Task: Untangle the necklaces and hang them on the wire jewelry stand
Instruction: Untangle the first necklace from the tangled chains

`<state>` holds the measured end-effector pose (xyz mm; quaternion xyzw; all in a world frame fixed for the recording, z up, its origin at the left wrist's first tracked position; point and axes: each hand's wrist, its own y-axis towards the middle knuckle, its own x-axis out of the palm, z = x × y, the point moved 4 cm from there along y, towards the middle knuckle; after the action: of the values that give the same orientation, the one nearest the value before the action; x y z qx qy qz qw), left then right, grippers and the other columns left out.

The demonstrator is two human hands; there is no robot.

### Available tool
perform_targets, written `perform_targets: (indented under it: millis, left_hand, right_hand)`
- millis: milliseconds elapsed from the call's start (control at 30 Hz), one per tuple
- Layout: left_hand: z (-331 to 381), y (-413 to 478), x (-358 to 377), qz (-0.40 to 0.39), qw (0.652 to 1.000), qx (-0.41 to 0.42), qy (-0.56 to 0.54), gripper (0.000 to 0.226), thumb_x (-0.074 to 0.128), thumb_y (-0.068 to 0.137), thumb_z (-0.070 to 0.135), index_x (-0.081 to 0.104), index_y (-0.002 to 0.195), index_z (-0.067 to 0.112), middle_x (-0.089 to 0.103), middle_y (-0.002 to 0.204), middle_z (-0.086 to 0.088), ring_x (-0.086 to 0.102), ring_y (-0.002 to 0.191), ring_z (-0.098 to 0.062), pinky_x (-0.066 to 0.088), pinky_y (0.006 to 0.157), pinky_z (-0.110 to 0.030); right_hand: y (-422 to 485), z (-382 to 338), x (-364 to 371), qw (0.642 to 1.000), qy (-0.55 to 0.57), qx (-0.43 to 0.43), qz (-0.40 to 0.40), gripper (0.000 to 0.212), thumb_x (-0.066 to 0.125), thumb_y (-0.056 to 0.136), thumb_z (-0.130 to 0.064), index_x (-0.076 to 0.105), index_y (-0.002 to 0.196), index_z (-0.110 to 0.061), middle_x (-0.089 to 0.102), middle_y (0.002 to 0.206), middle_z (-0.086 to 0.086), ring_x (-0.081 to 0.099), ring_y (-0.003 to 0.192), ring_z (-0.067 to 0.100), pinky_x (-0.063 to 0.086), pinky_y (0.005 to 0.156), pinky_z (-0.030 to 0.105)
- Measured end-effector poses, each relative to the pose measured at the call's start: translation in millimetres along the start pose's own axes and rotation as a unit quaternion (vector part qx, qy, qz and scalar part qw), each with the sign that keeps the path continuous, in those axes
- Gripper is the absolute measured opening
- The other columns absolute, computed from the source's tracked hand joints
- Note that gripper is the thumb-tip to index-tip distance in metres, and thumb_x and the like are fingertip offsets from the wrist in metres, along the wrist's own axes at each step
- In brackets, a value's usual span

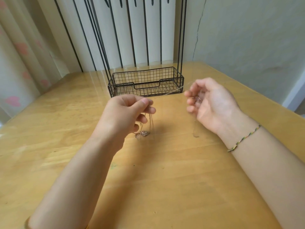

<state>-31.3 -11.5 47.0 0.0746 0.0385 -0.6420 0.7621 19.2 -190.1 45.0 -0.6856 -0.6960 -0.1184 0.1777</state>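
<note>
Head view looks down on two bare forearms held over a glossy wooden surface (66,123), with the necklaces (151,123) strung between the hands. The left hand (127,111) is clenched, its thumb pressed against the index finger and pinching the fine chains at the top. From that pinch several strands hang straight down past the curled fingers (149,110) to a small pendant (144,133) that lies low over the surface; whether it touches cannot be told. One thin strand runs taut up and to the right from the pinch to the right hand (212,103). That hand is turned palm inward with its fingers curled loosely round the chain, and a slack loop drops below it beside the wrist. A braided bracelet (244,138) circles the right wrist. The wire jewelry stand (145,81) sits at the far edge of the surface, behind and between the hands and apart from both. Its mesh basket base holds nothing visible, and its black uprights rise out of view at the top. The surface's right edge runs close past the right forearm, near the wall (247,38). A curtain (19,55) hangs off the left edge. Wide bare wood lies in front of the stand and toward the viewer.
</note>
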Motion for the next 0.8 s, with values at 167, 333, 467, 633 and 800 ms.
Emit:
perform_targets:
  millis: [167,333,467,633,800]
  left_hand:
    - [-5.1,1.2,4.1,-0.005,1.0,-0.013,0.022,0.021,0.053,0.096,0.019,0.07,0.088,0.01,0.064,0.075,0.002,0.051,0.049,-0.004,0.034,0.038,-0.014]
    - [-3.9,1.8,2.3,0.015,1.0,-0.011,0.01,0.025,0.049,0.098,0.017,0.068,0.084,0.008,0.057,0.069,0.002,0.048,0.046,-0.005,0.033,0.038,-0.015]
    - [-1.7,0.6,1.3,0.025,1.0,-0.01,-0.007,0.028,0.045,0.1,0.019,0.062,0.081,0.009,0.059,0.064,0.002,0.048,0.046,-0.006,0.032,0.037,-0.016]
    - [0.3,1.3,-2.0,0.058,0.998,0.002,-0.027,0.028,0.041,0.102,0.022,0.056,0.08,0.013,0.059,0.062,0.002,0.049,0.047,-0.008,0.031,0.037,-0.016]
    - [3.4,0.9,-3.7,0.078,0.996,0.027,-0.041,0.029,0.045,0.1,0.024,0.056,0.076,0.012,0.054,0.057,0.005,0.046,0.046,-0.007,0.03,0.036,-0.016]
  right_hand:
    - [1.8,1.6,-3.6,0.99,0.14,0.032,-0.01,0.032,0.037,0.091,-0.02,0.036,0.059,-0.018,0.065,0.068,0.006,0.055,0.058,0.017,0.047,0.055,0.021]
    - [2.0,6.4,-6.6,0.985,0.157,0.065,0.016,0.035,0.036,0.094,-0.025,0.034,0.059,-0.019,0.038,0.048,-0.002,0.05,0.049,0.017,0.049,0.052,0.02]
    - [0.8,10.0,-7.3,0.987,0.12,0.101,0.032,0.033,0.045,0.093,-0.028,0.038,0.063,-0.018,0.025,0.043,-0.005,0.026,0.035,0.011,0.036,0.039,0.012]
    - [-5.1,4.1,0.7,0.959,-0.278,-0.034,-0.038,0.01,0.062,0.086,-0.024,0.061,0.079,-0.017,0.039,0.053,-0.005,0.027,0.031,0.004,0.018,0.029,0.015]
    - [-19.7,12.0,24.0,0.855,-0.475,-0.137,-0.159,0.025,0.075,0.07,-0.044,0.074,0.084,-0.024,0.07,0.077,-0.009,0.066,0.075,0.008,0.055,0.077,0.03]
